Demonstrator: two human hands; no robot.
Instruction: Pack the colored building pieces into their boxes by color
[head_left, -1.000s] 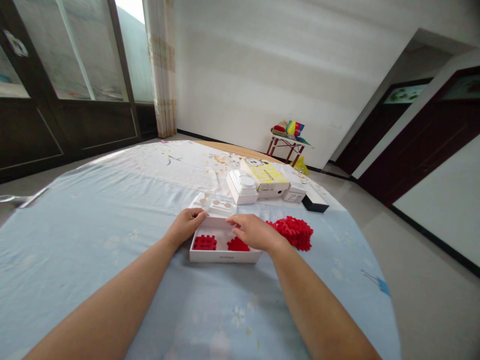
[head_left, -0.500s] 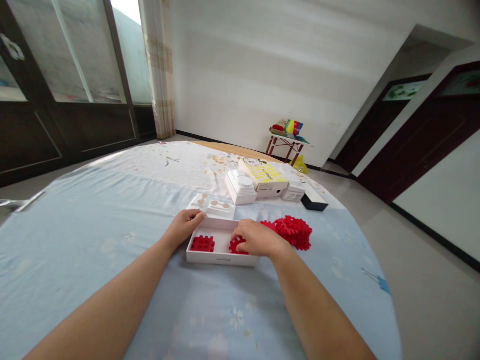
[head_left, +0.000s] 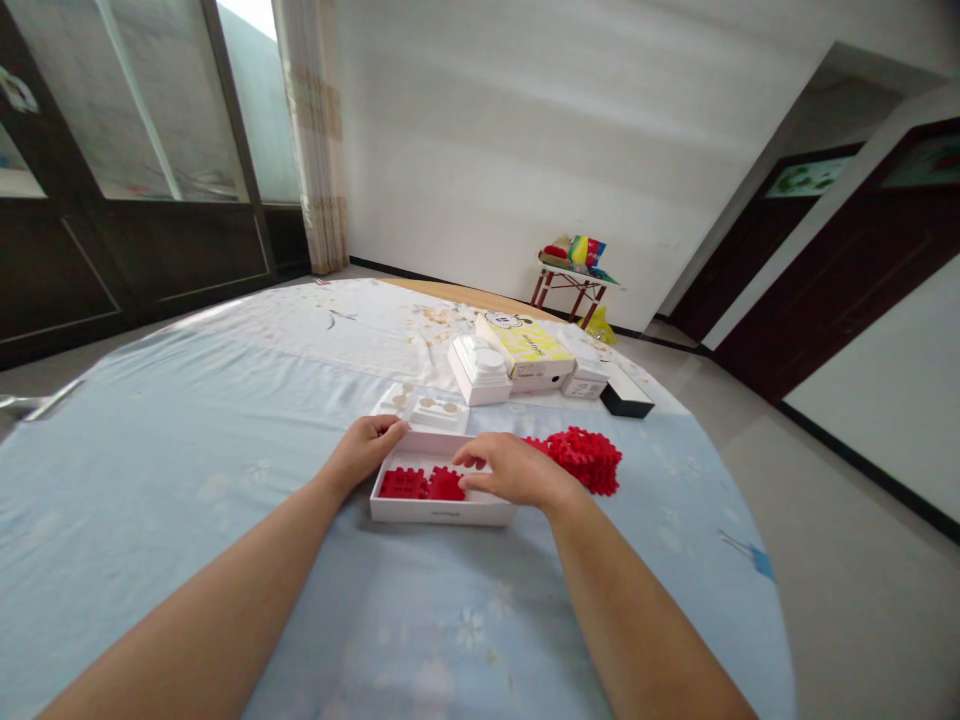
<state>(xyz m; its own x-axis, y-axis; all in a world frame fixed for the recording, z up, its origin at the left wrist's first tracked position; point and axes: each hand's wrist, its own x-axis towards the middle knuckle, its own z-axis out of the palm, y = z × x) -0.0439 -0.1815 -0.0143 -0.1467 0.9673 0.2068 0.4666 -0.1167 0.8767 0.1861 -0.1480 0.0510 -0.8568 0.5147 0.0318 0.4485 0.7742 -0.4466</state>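
A shallow white box (head_left: 442,513) lies in front of me with two toothed red plastic pieces in its left part. One red piece (head_left: 403,484) sits at the left end, and the second red piece (head_left: 445,484) is right beside it. My left hand (head_left: 367,450) is closed on the box's back left corner. Over the right half of the box, my right hand (head_left: 510,468) has thumb and fingers apart, the thumb tip close to the second piece; I cannot tell whether it touches. Just beyond that hand, a heap of similar red pieces (head_left: 589,460) rests on the cloth.
Behind the box are a white insert tray (head_left: 439,413), a white box with a round top (head_left: 480,370), a yellow and white carton (head_left: 525,345), another white box (head_left: 585,380) and a black-sided box (head_left: 628,400). A blue floral cloth (head_left: 187,430) covers the table.
The second red piece has moved left inside the box, up beside the first. My right hand's fingers have spread away from it. My left hand has stayed on the corner.
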